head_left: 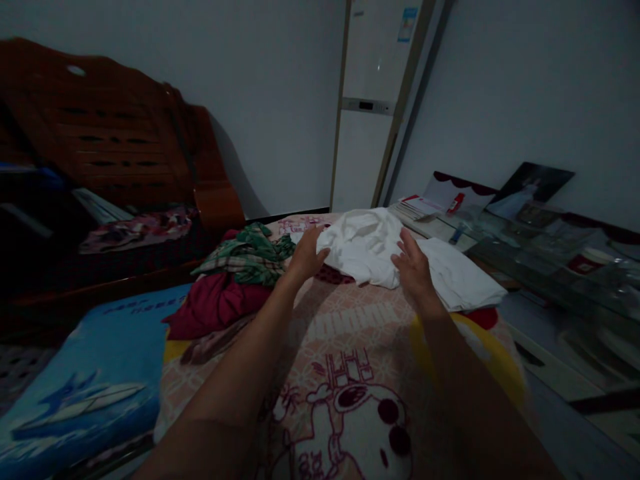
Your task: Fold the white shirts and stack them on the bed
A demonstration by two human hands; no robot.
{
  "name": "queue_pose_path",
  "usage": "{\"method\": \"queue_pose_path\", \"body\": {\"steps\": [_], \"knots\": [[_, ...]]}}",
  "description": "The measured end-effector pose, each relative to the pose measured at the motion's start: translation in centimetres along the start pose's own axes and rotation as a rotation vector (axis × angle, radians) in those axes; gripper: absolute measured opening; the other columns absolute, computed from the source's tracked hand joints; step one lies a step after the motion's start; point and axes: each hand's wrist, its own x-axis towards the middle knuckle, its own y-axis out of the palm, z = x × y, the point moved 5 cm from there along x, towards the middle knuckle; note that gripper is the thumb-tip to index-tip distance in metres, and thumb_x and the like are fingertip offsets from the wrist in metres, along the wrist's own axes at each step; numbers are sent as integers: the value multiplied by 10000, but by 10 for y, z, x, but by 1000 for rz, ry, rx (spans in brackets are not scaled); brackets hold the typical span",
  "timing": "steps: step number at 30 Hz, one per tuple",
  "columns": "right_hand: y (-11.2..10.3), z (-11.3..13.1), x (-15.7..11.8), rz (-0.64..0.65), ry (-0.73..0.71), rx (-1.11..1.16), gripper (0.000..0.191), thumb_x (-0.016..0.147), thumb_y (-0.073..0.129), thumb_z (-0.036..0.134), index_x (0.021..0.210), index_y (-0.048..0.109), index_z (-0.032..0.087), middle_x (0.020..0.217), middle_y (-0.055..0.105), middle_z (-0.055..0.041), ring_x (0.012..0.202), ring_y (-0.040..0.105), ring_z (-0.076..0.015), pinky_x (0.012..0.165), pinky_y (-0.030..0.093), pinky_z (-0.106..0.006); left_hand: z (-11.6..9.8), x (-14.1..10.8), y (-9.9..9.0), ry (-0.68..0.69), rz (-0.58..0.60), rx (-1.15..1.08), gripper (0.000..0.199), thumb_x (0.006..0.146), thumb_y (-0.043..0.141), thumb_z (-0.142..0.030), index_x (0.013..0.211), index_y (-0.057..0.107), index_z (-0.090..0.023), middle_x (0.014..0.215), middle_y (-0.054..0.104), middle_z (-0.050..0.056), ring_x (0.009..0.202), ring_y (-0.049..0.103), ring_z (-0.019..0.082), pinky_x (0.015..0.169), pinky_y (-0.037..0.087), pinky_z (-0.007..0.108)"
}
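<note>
At far edge of patterned cover, framing crumpled white garment between left hand and right hand, curving both loosely with fingers parted, seemingly gripping nothing, perhaps brushing fabric; probably bracketing loose sides. Along left edge, leaving green plaid cloth heaped against maroon cloth; toward far right corner, leaving flatter white cloth separate, likely avoiding mixing.

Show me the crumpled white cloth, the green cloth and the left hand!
Crumpled white cloth (364,248): head view, on its bunched middle.
Green cloth (255,259): head view, on its rumpled middle.
Left hand (305,256): head view, on the back of it.
</note>
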Motion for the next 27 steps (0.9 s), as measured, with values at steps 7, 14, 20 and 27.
{"method": "queue_pose_path", "body": {"steps": [7, 14, 20, 27], "knots": [[-11, -33, -42, -207, 168, -360, 346, 761, 531, 388, 854, 754, 141, 835, 744, -118, 786, 671, -252, 767, 511, -364, -25, -19, 41, -142, 350, 164, 226, 838, 536, -242, 862, 747, -164, 850, 731, 80, 832, 660, 204, 790, 480, 300], [-16, -54, -44, -152, 138, -594, 295, 776, 533, 400, 702, 702, 170, 722, 687, -69, 736, 604, -208, 730, 443, -315, -54, -42, 72, 57, 292, -46, 201, 794, 583, -267, 902, 716, -162, 906, 701, 83, 852, 625, 214, 770, 463, 311], [-4, -61, -44, -27, 138, -554, 194, 734, 570, 338, 660, 635, 170, 672, 614, -19, 682, 561, -166, 680, 412, -271, -52, -47, 81, 124, 201, -123, 224, 782, 633, -269, 985, 668, -180, 1084, 639, 108, 1018, 577, 235, 890, 457, 343], [-3, -65, -43, -38, 184, -415, 223, 649, 612, 325, 791, 673, 166, 826, 690, -55, 798, 615, -214, 770, 450, -328, -56, -45, 86, 96, 201, -71, 141, 840, 527, -237, 734, 600, -178, 917, 630, 99, 917, 570, 227, 833, 440, 345]]}}
